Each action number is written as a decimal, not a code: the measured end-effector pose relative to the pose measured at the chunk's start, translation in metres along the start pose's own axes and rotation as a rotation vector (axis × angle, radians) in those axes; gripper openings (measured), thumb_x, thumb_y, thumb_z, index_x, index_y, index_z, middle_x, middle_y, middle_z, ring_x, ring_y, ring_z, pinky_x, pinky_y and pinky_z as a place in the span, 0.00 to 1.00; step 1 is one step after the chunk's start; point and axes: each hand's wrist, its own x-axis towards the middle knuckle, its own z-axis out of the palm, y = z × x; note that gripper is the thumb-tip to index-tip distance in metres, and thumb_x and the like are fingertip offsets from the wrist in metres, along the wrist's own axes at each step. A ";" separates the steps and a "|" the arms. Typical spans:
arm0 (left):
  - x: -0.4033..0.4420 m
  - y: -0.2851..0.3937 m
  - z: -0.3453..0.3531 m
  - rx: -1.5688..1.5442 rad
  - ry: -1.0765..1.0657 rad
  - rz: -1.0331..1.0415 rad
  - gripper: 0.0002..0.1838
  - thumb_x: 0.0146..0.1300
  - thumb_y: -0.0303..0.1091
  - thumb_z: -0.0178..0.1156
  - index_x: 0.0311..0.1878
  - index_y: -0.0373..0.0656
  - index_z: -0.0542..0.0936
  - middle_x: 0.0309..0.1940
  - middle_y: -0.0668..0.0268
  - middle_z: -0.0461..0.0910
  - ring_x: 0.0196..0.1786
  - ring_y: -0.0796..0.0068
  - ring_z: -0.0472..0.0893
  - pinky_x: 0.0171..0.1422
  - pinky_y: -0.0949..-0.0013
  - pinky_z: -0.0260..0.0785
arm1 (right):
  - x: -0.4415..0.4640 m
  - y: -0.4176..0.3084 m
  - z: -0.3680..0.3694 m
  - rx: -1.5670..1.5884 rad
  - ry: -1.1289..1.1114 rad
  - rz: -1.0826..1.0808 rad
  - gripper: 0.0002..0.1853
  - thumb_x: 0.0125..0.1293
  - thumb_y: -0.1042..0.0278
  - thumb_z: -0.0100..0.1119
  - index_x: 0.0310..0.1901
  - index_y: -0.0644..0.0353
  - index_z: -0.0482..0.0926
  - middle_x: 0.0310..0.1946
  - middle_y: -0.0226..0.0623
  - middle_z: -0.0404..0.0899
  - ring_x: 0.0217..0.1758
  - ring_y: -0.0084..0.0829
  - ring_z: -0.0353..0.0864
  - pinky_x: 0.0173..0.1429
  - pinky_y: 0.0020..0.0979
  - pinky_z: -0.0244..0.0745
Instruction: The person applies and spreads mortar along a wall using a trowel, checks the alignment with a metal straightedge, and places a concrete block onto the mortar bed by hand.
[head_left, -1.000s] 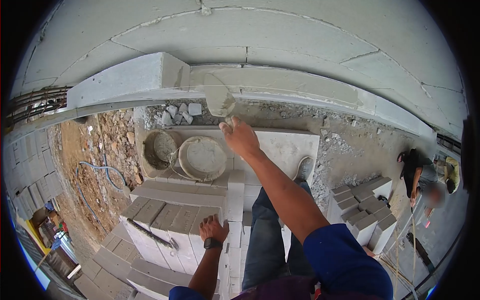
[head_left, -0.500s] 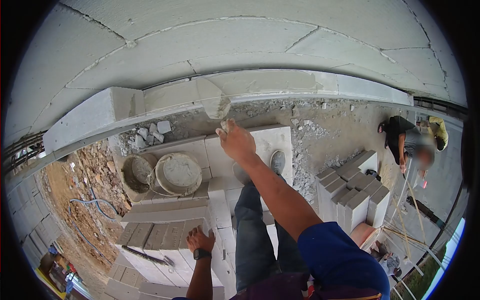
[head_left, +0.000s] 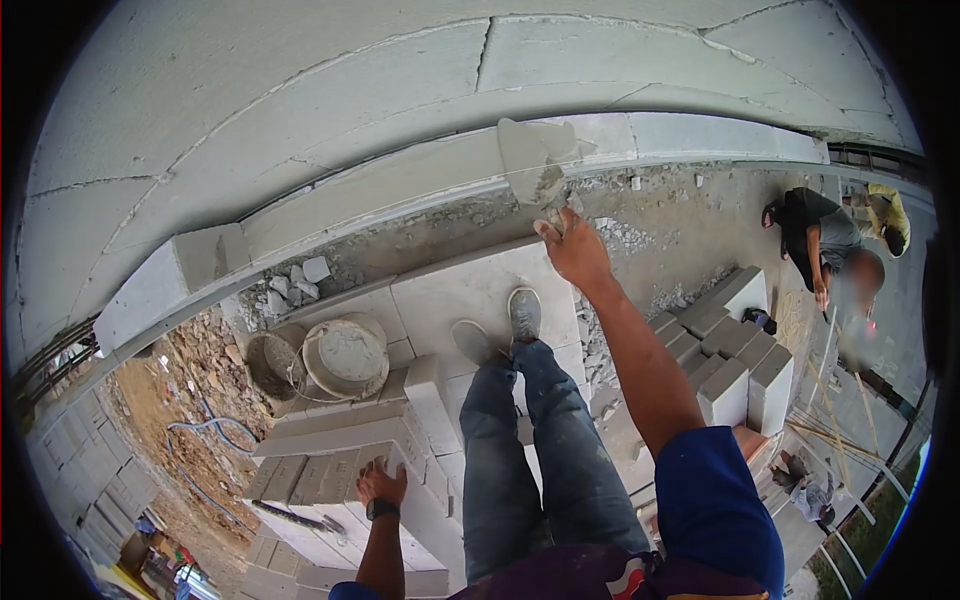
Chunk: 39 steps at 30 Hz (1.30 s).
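My right hand (head_left: 577,250) is closed round the handle of a trowel (head_left: 532,165), whose broad blade lies over the top of the low block wall (head_left: 390,192). Grey mortar (head_left: 570,143) shows at the blade's right side. My left hand (head_left: 381,486), with a watch at the wrist, rests fingers apart on top of the stacked pale blocks (head_left: 318,480). Beside it on the stack lies a dark, toothed metal bar (head_left: 292,515). Two buckets stand side by side beyond the stack; the right bucket (head_left: 346,357) holds grey mortar.
A large block wall (head_left: 340,110) rises beyond the low one. My shoes stand on a block platform (head_left: 450,290). Rubble (head_left: 296,283) lies in the gap. More blocks (head_left: 725,345) are stacked at right, near a crouching person (head_left: 815,235) and other people. A blue hose (head_left: 215,428) lies left.
My right hand and the trowel have moved right along the low wall, and the mortar has spread farther right. The view has shifted and turned. My left hand stays on the blocks.
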 end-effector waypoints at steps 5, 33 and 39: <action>-0.002 0.006 -0.005 0.003 -0.016 -0.009 0.23 0.56 0.48 0.70 0.51 0.46 0.84 0.50 0.59 0.85 0.58 0.54 0.81 0.65 0.52 0.71 | 0.017 0.044 -0.034 0.037 0.074 0.025 0.32 0.72 0.48 0.58 0.63 0.72 0.73 0.47 0.68 0.82 0.54 0.65 0.81 0.59 0.53 0.76; 0.010 0.115 0.034 -0.530 -0.060 0.242 0.26 0.61 0.34 0.67 0.61 0.32 0.77 0.56 0.44 0.81 0.52 0.47 0.84 0.59 0.53 0.77 | 0.001 0.033 -0.037 0.418 -0.205 -0.172 0.28 0.68 0.44 0.61 0.46 0.69 0.77 0.31 0.58 0.82 0.43 0.60 0.83 0.49 0.52 0.75; 0.017 0.031 0.034 -0.371 -0.012 0.125 0.26 0.58 0.33 0.70 0.58 0.31 0.78 0.52 0.43 0.83 0.52 0.44 0.84 0.58 0.49 0.77 | -0.016 0.022 -0.045 0.445 -0.247 -0.127 0.30 0.67 0.42 0.62 0.46 0.70 0.77 0.33 0.59 0.83 0.43 0.60 0.84 0.49 0.52 0.76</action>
